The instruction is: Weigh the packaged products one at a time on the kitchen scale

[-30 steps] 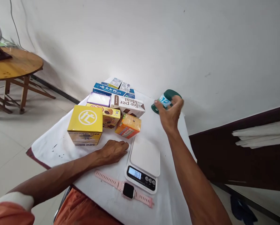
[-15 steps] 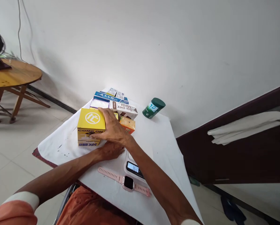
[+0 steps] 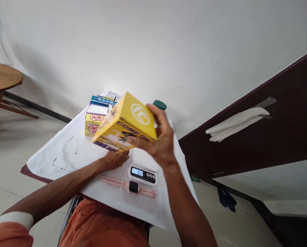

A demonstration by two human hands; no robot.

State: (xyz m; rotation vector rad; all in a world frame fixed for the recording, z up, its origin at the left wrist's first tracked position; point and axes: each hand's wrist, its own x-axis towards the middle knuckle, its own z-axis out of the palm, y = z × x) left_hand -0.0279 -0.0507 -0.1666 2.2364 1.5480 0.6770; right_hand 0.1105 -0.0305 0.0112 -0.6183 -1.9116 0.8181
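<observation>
My right hand (image 3: 161, 140) grips a yellow cube-shaped box (image 3: 125, 123) and holds it tilted in the air above the table. Under it lies a small white kitchen scale (image 3: 143, 166) with a lit display. My left hand (image 3: 113, 160) rests flat on the white tablecloth (image 3: 66, 151) just left of the scale, fingers stretched out. A pink smartwatch (image 3: 130, 185) lies in front of the scale near the table's front edge.
Several small boxes (image 3: 98, 115) sit at the back of the table. The green cap of a bottle (image 3: 160, 104) shows behind the yellow box. A round wooden table (image 3: 0, 77) stands far left. A dark wooden surface with white cloth (image 3: 235, 125) is on the right.
My right hand set down the green bottle, reached across to the yellow box, and has now lifted it, tilted, over the scale. The left hand stayed flat on the cloth.
</observation>
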